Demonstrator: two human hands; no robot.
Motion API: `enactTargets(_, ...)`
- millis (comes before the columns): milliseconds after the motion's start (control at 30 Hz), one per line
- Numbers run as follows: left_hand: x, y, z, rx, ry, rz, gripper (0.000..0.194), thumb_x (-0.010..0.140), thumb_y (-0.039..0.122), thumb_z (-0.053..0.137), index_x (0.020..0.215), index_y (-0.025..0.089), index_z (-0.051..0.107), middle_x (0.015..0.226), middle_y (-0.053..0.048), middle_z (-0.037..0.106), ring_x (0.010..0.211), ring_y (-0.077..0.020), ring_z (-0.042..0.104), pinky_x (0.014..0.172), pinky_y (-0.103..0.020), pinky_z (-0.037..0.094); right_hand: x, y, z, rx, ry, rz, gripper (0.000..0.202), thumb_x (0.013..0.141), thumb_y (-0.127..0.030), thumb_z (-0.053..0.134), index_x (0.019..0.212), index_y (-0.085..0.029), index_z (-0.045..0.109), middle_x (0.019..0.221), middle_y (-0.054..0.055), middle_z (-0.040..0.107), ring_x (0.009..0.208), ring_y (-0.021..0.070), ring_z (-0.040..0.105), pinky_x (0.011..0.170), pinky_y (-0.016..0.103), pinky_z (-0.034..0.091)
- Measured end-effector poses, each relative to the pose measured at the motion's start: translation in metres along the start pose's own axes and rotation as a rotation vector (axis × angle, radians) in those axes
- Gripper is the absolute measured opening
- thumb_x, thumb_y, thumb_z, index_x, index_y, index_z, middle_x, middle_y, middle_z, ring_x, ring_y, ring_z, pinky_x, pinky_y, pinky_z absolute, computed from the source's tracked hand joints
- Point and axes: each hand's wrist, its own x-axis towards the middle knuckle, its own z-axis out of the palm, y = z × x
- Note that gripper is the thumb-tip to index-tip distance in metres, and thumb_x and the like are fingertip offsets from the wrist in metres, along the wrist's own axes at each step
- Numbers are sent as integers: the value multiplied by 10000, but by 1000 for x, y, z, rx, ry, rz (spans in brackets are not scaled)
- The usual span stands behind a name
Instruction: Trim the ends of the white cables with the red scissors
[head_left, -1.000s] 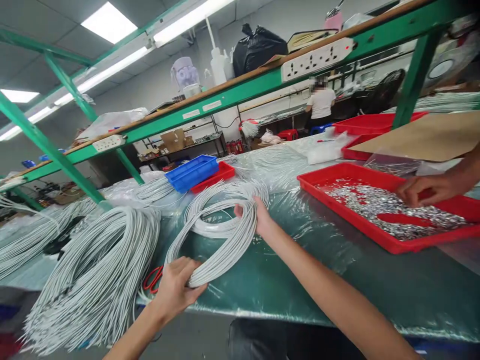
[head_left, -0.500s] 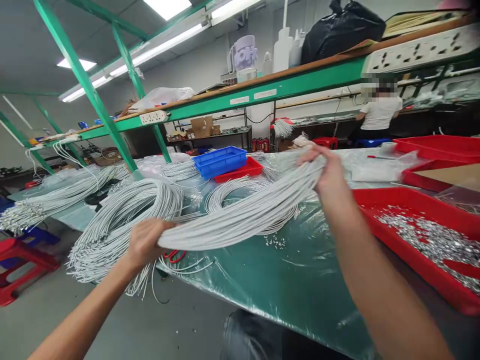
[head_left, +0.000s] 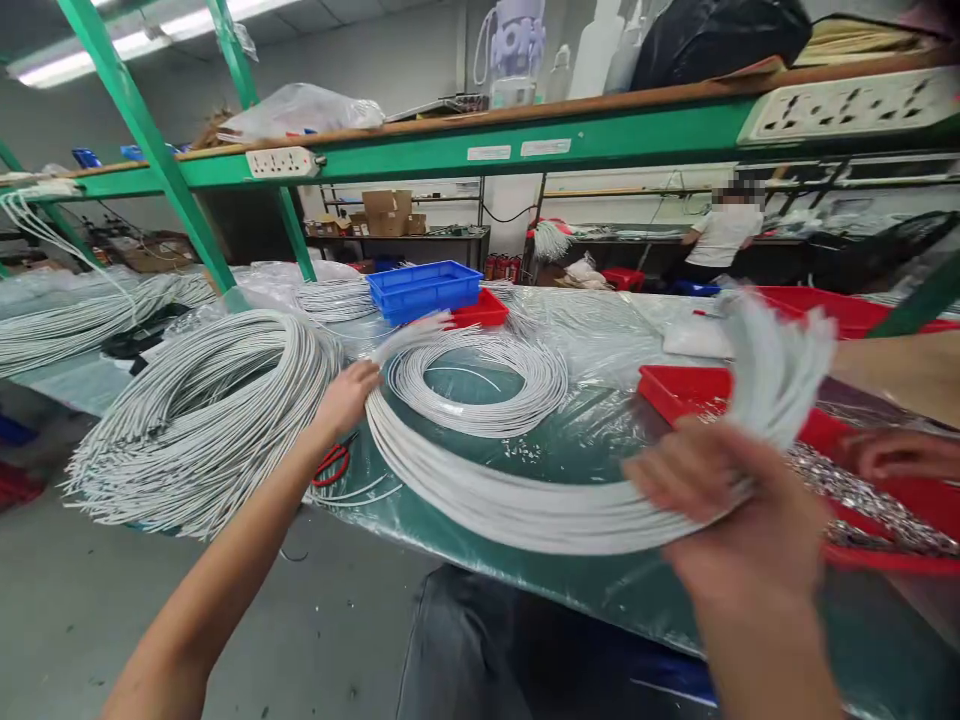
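Note:
A thick bundle of white wires (head_left: 517, 515) hangs in a sagging curve between my two hands over the table. My left hand (head_left: 346, 400) is closed around its left part, with a short length sticking out past the fingers. Near the other end my right hand (head_left: 720, 490) grips the bundle, and the loose wire ends fan upward above it, blurred by motion. Behind the bundle lies a flat coil of white wire (head_left: 551, 385). A larger heap of coiled wires (head_left: 187, 420) rests to the left of my left hand, and red-handled scissors (head_left: 331, 465) lie between them.
A red tray (head_left: 810, 470) of small metal parts stands at the right, with another person's hand (head_left: 900, 455) over it. A blue bin (head_left: 425, 290) sits on a red tray (head_left: 487, 308) at the back. A green shelf beam (head_left: 525, 150) crosses above the table.
My right hand has come down and nearer, tilting the bundle's right end upward. My left hand has moved up and slightly right. Another person's hand now shows over the red tray.

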Motion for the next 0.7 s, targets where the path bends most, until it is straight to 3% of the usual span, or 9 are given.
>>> enactTargets(67, -16, 5, 16, -23, -154, 19, 349, 753, 128, 575, 1074, 192, 699, 1231, -111, 639, 1176, -237, 583, 1010, -369, 476, -19, 24, -13, 63, 99, 60, 408, 696, -190, 722, 505, -174, 362, 373, -82, 295, 317, 54, 284, 358, 220, 333)
enactTargets(167, -35, 22, 18, -36, -266, 27, 425, 797, 91, 468, 1170, 150, 662, 1312, -151, 594, 1248, -266, 544, 1032, -413, 472, -29, 51, -35, 212, 336, 42, 382, 677, -166, 697, 539, -180, 342, 389, -88, 292, 334, 54, 277, 366, 215, 329)
enactTargets(233, -43, 48, 9, -73, -282, 46, 401, 891, 167, 416, 1239, 132, 614, 1342, -167, 571, 1267, -281, 529, 1061, -453, 446, -27, 61, -48, 331, 468, 25, 375, 665, -142, 673, 565, -184, 314, 408, -99, 276, 345, 47, 265, 372, 202, 320)
enactTargets(300, -52, 82, -3, -236, -318, 97, 416, 960, 333, 432, 1323, 166, 545, 1348, -130, 581, 1240, -243, 558, 1058, -400, 460, -22, 69, -58, 409, 549, 63, 366, 656, -132, 653, 580, -188, 299, 416, -107, 266, 347, 42, 256, 371, 195, 306)
enactTargets(367, -62, 116, -11, -411, -457, 230, 533, 939, 446, 507, 1414, 210, 457, 1397, -110, 552, 1255, -235, 552, 1052, -375, 468, -18, 77, -64, 447, 589, 128, 341, 663, -133, 634, 590, -192, 306, 418, -110, 265, 348, 42, 251, 374, 198, 299)
enactTargets(433, -73, 143, -12, -445, -525, 362, 590, 884, 529, 579, 1375, 211, 500, 1363, -114, 582, 1235, -262, 564, 1037, -401, 474, -16, 85, -66, 438, 600, 147, 315, 676, -139, 622, 598, -193, 321, 423, -109, 268, 350, 45, 252, 379, 202, 302)
enactTargets(533, -89, 161, -4, -388, -501, 421, 504, 895, 547, 554, 1257, 197, 580, 1274, -110, 637, 1142, -263, 613, 981, -403, 495, -13, 93, -68, 350, 578, 78, 310, 693, -178, 626, 607, -197, 328, 432, -107, 264, 356, 51, 259, 391, 205, 315)
enactTargets(633, -103, 165, 7, -297, -378, 491, 711, 875, 573, 567, 1436, 167, 402, 1321, -138, 607, 1158, -285, 596, 1000, -429, 468, -9, 96, -68, 298, 568, 48, 315, 706, -230, 627, 605, -204, 329, 429, -106, 251, 356, 59, 259, 388, 211, 315)
enactTargets(700, -105, 165, 12, -231, -323, 547, 660, 906, 471, 569, 1457, 168, 366, 1323, -135, 602, 1162, -287, 581, 1009, -436, 443, -6, 96, -67, 304, 577, 50, 305, 721, -243, 616, 602, -206, 337, 429, -103, 252, 356, 63, 263, 383, 214, 316)
